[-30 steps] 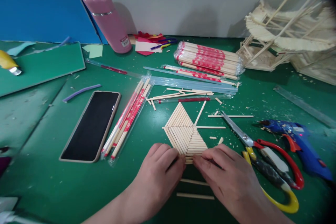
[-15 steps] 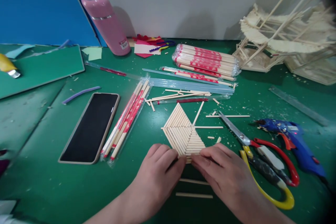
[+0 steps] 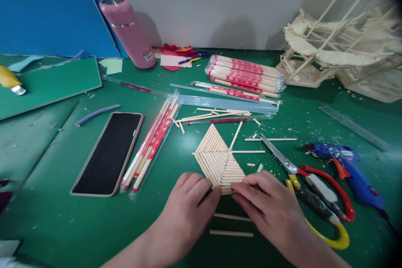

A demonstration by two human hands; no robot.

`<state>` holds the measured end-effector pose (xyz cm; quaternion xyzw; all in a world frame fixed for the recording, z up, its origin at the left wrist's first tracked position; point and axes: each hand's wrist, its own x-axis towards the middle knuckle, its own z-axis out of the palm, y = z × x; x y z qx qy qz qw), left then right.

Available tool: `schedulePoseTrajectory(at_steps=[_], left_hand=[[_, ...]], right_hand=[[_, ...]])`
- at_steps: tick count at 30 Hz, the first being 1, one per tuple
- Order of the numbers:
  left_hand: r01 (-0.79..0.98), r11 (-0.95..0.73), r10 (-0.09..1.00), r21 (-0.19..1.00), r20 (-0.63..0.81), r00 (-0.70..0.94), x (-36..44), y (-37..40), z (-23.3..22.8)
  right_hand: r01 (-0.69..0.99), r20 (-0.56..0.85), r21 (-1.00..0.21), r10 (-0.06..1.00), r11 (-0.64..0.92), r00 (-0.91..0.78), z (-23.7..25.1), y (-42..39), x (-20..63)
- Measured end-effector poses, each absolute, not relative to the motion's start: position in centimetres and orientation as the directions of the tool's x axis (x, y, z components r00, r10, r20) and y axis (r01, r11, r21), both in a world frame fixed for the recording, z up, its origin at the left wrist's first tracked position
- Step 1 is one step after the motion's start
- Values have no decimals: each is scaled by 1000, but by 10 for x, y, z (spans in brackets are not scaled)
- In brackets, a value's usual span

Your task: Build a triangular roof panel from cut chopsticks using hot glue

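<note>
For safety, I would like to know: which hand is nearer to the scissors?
The right hand. It is just left of the scissors, with fingertips at the stick panel's near edge; the left hand is farther left, at the same edge.

The single head-worn camera faces forward and down over the green tabletop (image 3: pixel 176 155) at close range. The left hand (image 3: pixel 191 209) and right hand (image 3: pixel 270 205) appear low, the grey wall (image 3: pixel 201 8) at top.

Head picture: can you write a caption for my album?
Left hand and right hand hold the near edge of a stick panel, scissors nearby.
</note>
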<state>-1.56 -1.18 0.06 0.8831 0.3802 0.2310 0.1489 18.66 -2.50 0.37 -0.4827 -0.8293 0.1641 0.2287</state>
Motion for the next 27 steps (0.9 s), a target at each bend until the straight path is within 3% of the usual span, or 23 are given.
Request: schedulePoseTrajectory(at_steps=[8, 12, 16, 19, 22, 27], left_hand=[[600, -679, 732, 423, 329, 597, -15, -10, 1], [579, -659, 746, 480, 316, 587, -17, -12, 2], [507, -632, 753, 586, 308, 582, -14, -17, 9], [407, -504, 809, 762, 251, 532, -8, -18, 16], [330, -292, 864, 898, 99, 494, -3, -15, 25], [330, -83, 889, 940, -79, 451, 6, -12, 40]], right_hand=[[716, 190, -496, 866, 491, -462, 4, -23, 181], [702, 160, -553, 884, 448, -439, 12, -24, 178], [673, 234, -557, 869, 487, -436, 24, -25, 175], [656, 286, -556, 859, 510, -425, 32, -28, 177], [617, 288, -617, 869, 489, -401, 35, -30, 183], [498, 254, -786, 926, 366, -279, 35, -33, 188]])
